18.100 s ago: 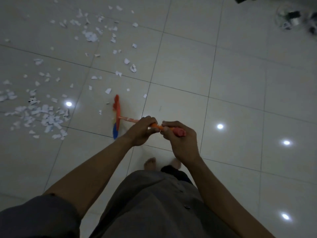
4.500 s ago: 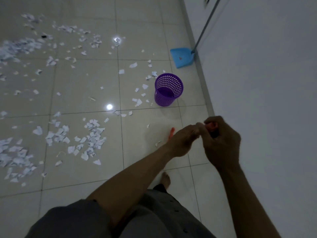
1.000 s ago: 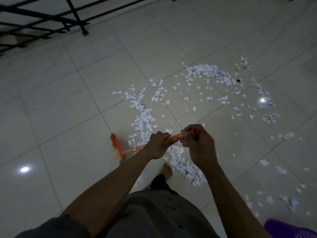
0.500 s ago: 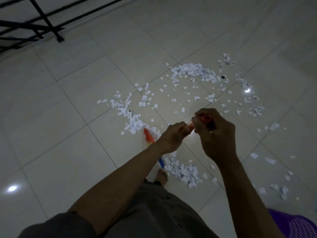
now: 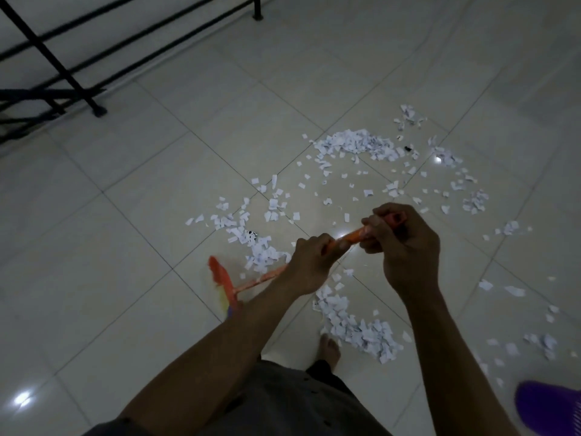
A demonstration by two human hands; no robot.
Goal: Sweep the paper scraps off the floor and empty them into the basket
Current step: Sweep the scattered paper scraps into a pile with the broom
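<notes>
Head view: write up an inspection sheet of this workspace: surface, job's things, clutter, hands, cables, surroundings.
Surface: pale glossy tiled floor.
Job's things: scraps strewn and in loose piles; broom head at the floor left of them; purple basket at lower right, mostly out of frame.
Clutter: small dark bit among the far scraps.
Hands: left hand grips the broom handle; right hand grips its top end.
Cables: nothing seen.
Surroundings: black railing upper left; bare foot beside the near pile.
</notes>
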